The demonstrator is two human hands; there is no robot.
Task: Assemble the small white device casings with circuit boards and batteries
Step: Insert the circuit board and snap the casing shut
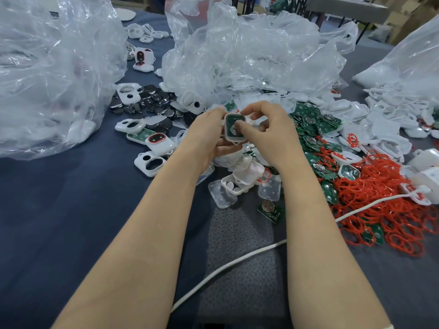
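White casing (228, 137), gripped by the left hand (209, 135), is getting its circuit board (234, 120) pinched down by the right hand (267, 132); even pressure seems needed next.

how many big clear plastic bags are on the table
3: left bag, middle bag, and right bag cut off by the frame's edge. Crumpled folds may hide another.

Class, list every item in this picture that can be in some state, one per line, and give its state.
white casing, open, green board seated inside, held off the table.
left hand, grips the white casing's side.
right hand, thumb presses on the green board.
plastic bag, crumpled, white parts spilling out.
loose circuit board, lying flat, metal disc on top.
white cable, slack on the table.
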